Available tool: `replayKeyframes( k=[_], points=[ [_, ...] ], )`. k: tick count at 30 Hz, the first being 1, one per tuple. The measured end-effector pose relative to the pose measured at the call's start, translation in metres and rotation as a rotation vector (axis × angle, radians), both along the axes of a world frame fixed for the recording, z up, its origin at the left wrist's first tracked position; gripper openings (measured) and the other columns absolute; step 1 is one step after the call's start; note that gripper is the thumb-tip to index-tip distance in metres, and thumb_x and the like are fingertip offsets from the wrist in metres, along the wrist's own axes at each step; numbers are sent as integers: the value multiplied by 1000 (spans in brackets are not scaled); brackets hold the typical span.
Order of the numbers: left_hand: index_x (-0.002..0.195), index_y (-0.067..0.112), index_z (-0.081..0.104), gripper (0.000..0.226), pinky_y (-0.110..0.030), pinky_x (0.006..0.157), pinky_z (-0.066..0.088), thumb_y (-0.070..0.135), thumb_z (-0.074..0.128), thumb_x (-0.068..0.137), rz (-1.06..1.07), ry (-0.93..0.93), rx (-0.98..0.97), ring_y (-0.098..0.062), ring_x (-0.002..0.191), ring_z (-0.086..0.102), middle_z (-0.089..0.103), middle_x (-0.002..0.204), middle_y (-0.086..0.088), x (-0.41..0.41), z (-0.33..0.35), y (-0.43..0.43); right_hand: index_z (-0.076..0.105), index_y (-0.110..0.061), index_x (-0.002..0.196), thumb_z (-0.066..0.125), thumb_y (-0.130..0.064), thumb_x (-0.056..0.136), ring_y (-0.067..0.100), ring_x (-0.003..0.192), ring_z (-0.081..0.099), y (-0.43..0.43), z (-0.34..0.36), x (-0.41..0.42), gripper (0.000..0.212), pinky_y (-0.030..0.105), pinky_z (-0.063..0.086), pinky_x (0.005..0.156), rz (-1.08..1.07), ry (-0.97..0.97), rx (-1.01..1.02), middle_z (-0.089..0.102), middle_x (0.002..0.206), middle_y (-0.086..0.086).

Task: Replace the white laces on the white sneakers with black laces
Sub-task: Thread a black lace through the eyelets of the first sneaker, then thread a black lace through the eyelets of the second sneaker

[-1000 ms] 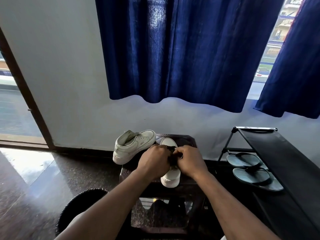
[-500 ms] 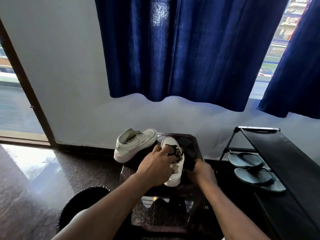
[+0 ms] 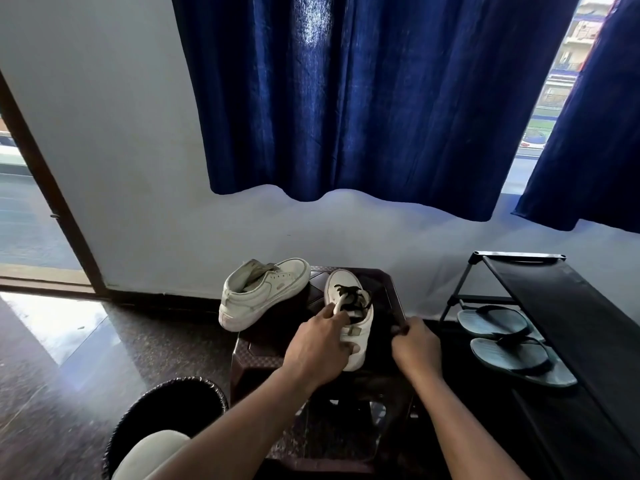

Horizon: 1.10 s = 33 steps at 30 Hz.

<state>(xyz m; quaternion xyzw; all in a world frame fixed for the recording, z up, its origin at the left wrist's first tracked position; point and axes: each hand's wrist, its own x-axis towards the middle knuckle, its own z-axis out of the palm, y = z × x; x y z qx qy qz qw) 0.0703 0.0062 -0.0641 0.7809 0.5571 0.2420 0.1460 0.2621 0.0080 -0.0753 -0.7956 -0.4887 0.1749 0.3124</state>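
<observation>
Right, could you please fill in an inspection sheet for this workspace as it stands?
Surface: dark brown stool, both sneakers on it.
Job's things: laced sneaker upright, toe pointing away, black lace loosely threaded; unlaced sneaker overhangs the stool's left edge, no lace visible. White laces: nothing seen.
Clutter: black bin on the floor, left of the stool.
Hands: left hand grips the laced sneaker at its opening; right hand pinches what looks like the black lace's end by the stool's right edge.
Cables: nothing seen.
Surroundings: blue curtains, black shoe rack holding grey flip-flops, open doorway at left.
</observation>
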Motion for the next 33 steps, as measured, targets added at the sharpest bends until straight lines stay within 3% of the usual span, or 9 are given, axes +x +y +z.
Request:
replayKeyframes(
  k=[5, 9, 14, 16, 19, 22, 25, 29, 33],
  points=[
    [117, 25, 63, 38, -43, 83, 57, 43, 76, 86, -35, 39, -7, -30, 104, 68, 58, 133, 10, 22, 7, 10, 59, -12, 95, 61, -12, 103, 18, 72, 71, 4, 31, 16, 8, 33, 55, 65, -128, 582, 336, 76, 90, 10],
    [121, 25, 62, 37, -45, 80, 58, 39, 70, 87, -36, 52, -7, -34, 101, 68, 57, 137, 6, 44, 7, 10, 59, -8, 96, 63, -6, 102, 20, 79, 75, 12, 59, 12, 7, 31, 59, 68, 31, 670, 409, 78, 89, 9],
    [139, 38, 45, 69, -44, 87, 58, 37, 78, 79, -83, -117, -89, -32, 109, 68, 66, 131, 3, 31, 14, 13, 58, -17, 99, 67, -6, 98, 14, 75, 77, 16, 61, -1, 14, 35, 61, 71, 128, 578, 386, 78, 85, 5],
    [141, 40, 44, 71, -42, 88, 56, 35, 76, 78, -28, -152, -8, -31, 109, 67, 70, 124, -1, 10, 21, 18, 57, -19, 98, 69, -6, 97, 10, 75, 76, 15, 60, -10, 17, 34, 61, 73, 144, 496, 414, 76, 80, 2],
    [130, 26, 56, 54, -44, 89, 49, 28, 70, 79, 276, 54, 384, -35, 106, 59, 68, 117, -3, -37, 30, 36, 61, -24, 92, 67, -4, 95, 6, 71, 73, 13, 59, -34, 22, 27, 58, 70, 260, 372, 456, 73, 82, -2],
    [125, 26, 55, 46, -45, 91, 45, 29, 68, 80, 507, 257, 259, -34, 112, 54, 64, 120, -3, -86, 36, 56, 67, -30, 91, 64, -3, 96, 13, 65, 72, 14, 50, -69, 28, 36, 61, 65, 426, 367, 435, 74, 80, -4],
    [130, 25, 56, 42, -41, 96, 44, 27, 62, 89, 445, 426, 131, -31, 118, 59, 65, 129, -1, -107, 31, 64, 68, -33, 93, 66, -10, 97, 8, 65, 72, 20, 34, -97, 23, 37, 62, 67, 467, 323, 388, 73, 77, -9],
    [117, 21, 65, 31, -40, 83, 55, 26, 63, 86, 259, 325, 134, -32, 111, 67, 70, 119, -6, -105, 31, 59, 69, -31, 103, 69, -15, 95, 0, 80, 69, 29, 8, -112, 17, 20, 51, 75, 421, 179, 310, 76, 90, -12],
    [104, 19, 63, 30, -40, 75, 53, 44, 64, 88, 189, 296, 157, -32, 107, 64, 69, 112, -5, -87, 25, 45, 65, -22, 111, 68, -4, 93, 16, 99, 73, 36, -13, -115, 26, 35, 56, 86, 387, 294, 311, 76, 102, -2]
  ],
)
